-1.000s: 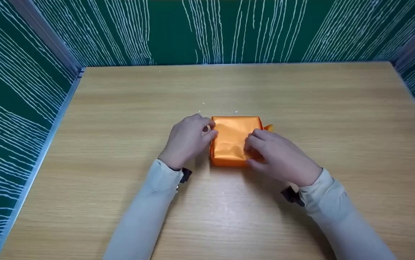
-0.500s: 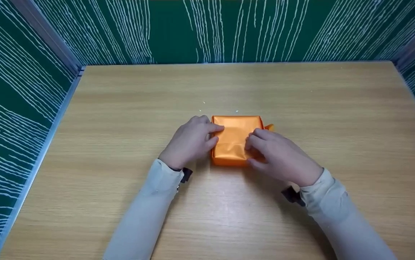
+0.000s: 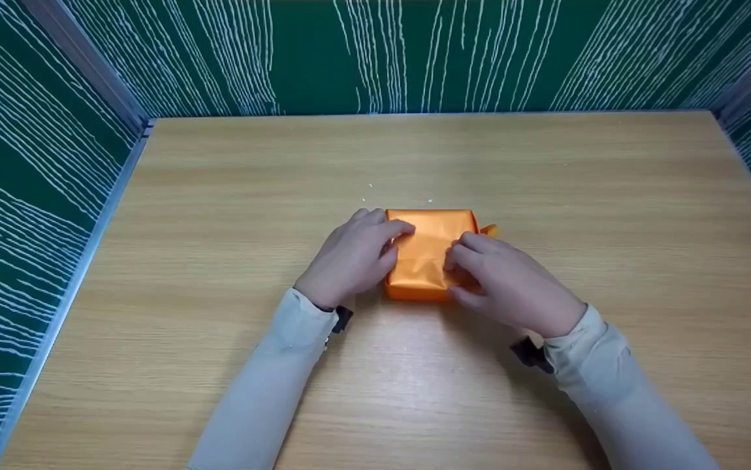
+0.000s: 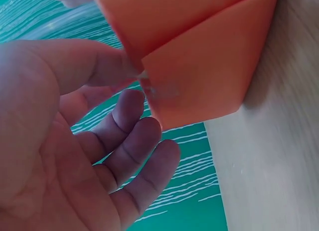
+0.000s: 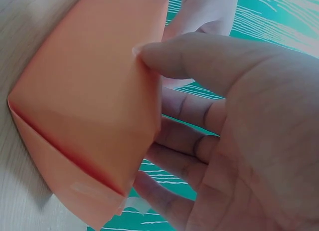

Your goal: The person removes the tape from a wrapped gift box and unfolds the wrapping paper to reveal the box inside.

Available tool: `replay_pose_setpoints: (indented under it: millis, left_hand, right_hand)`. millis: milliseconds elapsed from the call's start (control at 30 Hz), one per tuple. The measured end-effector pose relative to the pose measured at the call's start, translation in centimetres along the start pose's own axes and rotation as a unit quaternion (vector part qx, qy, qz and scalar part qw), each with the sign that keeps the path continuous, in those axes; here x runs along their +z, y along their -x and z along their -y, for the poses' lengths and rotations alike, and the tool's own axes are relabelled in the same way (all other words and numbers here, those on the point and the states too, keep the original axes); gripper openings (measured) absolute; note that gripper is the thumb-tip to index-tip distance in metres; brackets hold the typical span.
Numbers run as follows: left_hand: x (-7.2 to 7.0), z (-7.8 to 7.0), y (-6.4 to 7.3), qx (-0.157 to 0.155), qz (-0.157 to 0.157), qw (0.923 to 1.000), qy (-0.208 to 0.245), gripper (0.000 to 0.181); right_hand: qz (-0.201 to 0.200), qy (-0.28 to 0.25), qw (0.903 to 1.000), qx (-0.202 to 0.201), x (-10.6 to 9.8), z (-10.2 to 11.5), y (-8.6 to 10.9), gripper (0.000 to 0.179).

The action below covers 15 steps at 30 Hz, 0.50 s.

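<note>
A small box wrapped in orange paper [image 3: 429, 232] lies on the table between both hands. My left hand [image 3: 354, 258] is at its left edge. The index finger reaches out onto the top face and the thumb touches the rim, while the other fingers curve loosely beside it. In the left wrist view, a bit of clear tape [image 4: 164, 90] shows on the folded end flap [image 4: 204, 76]. My right hand [image 3: 512, 281] grips the near right part of the box, its thumb on the front side and its fingers over the top.
A small yellow-orange piece [image 3: 490, 230] sticks out past the box's right side. Tiny white scraps [image 3: 430, 201] lie on the wooden table [image 3: 251, 196] behind the box. Green panels with white lines [image 3: 317, 59] stand along the table's back and sides.
My left index finger has straightened and slid rightward from the box's left edge onto its top. My right hand keeps its grip in the same place.
</note>
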<state>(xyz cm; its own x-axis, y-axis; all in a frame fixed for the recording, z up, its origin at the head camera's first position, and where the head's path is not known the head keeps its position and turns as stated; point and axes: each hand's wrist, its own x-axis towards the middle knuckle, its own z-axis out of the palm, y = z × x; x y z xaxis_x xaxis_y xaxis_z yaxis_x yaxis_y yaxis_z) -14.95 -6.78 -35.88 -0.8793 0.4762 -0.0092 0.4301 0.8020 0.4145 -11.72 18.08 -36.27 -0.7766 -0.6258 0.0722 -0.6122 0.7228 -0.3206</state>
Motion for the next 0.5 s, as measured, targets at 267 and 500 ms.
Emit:
replay_pose_setpoints:
  millis: [267, 500]
  left_hand:
    - [-0.05, 0.12, 0.00, 0.008, -0.023, 0.9996, -0.016, 0.021]
    - [0.08, 0.02, -0.04, 0.001, -0.013, 0.9996, -0.026, 0.030]
  right_hand:
    - [-0.001, -0.005, 1.0000, 0.002, 0.02, 0.07, 0.01, 0.024]
    - [-0.006, -0.003, 1.0000, -0.002, 0.03, -0.02, 0.11, 0.024]
